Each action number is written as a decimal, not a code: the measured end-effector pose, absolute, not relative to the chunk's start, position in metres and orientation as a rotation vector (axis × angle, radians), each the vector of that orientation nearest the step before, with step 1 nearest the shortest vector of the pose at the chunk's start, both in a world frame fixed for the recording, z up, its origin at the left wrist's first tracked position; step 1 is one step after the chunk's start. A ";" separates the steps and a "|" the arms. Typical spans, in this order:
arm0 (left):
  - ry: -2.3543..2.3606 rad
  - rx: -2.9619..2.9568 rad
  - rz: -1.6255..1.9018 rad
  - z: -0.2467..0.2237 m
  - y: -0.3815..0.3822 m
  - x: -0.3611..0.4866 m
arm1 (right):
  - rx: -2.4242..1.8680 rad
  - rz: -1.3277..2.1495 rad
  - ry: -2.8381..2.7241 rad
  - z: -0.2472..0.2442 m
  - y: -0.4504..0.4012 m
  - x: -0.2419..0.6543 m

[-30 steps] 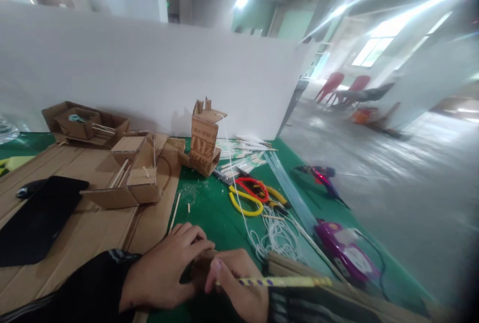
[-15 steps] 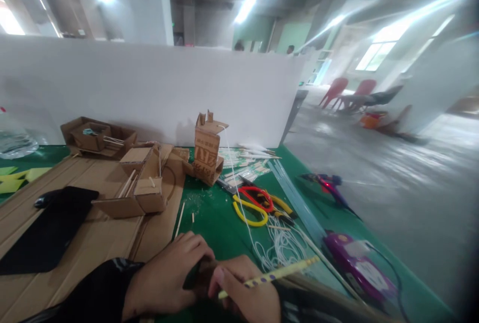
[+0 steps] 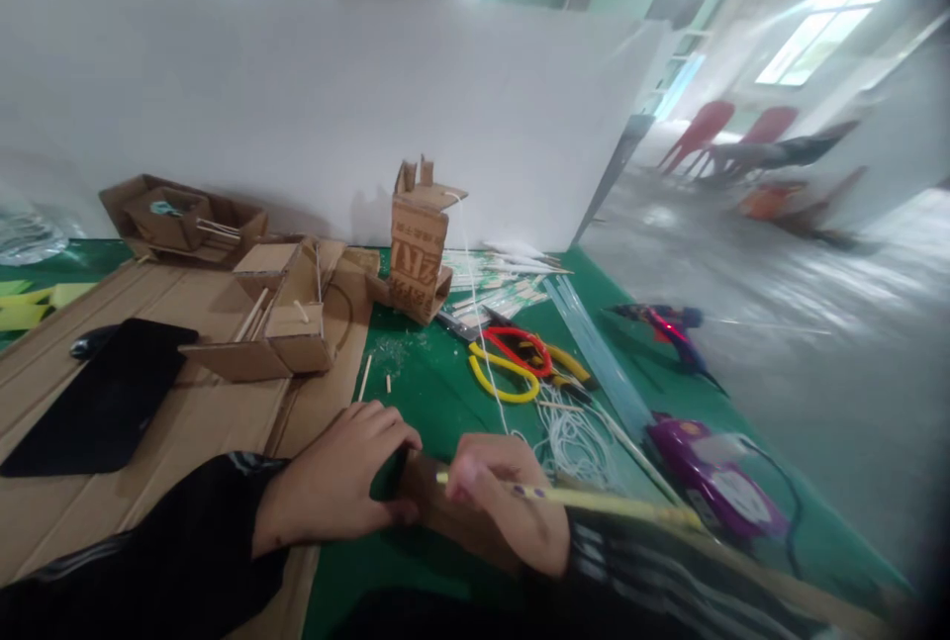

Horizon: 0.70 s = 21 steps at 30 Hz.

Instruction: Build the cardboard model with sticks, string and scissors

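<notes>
In my right hand (image 3: 509, 497) is a yellow pencil with dark spots (image 3: 616, 504), its tip end pointing left and its long end running back over the sleeve. Beneath that hand lies a brown cardboard strip (image 3: 464, 521) on the green tabletop. My left hand (image 3: 345, 472) curls thumb and fingers about the strip's left end, holding it. The pencil's tip is blurred, so I cannot tell whether it touches the cardboard. Beyond my hands stand an upright cardboard model (image 3: 417, 249) with a white string hanging from it and an open cardboard construction (image 3: 297, 333).
Pliers with red handles (image 3: 520, 348) and scissors with yellow handles (image 3: 505, 388) lie by tangled white string (image 3: 579, 447). Further right are clear glue sticks (image 3: 601, 343), a glue gun (image 3: 672, 328) and a purple power strip (image 3: 712, 482). At left lies a black pad (image 3: 104, 403).
The view has tilted downward, so things sit higher. My right hand has turned the pencil flatter, and more of the cardboard strip shows. The left hand stays at the strip's end.
</notes>
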<state>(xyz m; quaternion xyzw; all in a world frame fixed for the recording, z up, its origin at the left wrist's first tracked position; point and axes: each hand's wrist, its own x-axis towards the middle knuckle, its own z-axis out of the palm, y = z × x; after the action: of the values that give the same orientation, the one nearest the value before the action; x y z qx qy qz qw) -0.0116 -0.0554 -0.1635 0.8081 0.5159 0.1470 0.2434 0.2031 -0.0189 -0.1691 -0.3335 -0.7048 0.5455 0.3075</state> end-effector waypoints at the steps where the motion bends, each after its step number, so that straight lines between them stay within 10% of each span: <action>1: 1.424 2.210 0.401 -0.164 -0.055 -0.012 | -0.886 1.434 -1.867 -0.169 -0.019 0.203; 21: 1.348 2.267 0.342 -0.165 -0.054 -0.019 | -1.094 1.616 -1.749 -0.169 -0.016 0.200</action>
<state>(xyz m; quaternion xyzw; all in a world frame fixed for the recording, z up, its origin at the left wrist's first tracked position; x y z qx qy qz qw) -0.0192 -0.0544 -0.1647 0.8278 0.4922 0.1250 0.2384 0.1999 -0.0162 -0.1689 -0.4033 -0.6448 0.5960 0.2575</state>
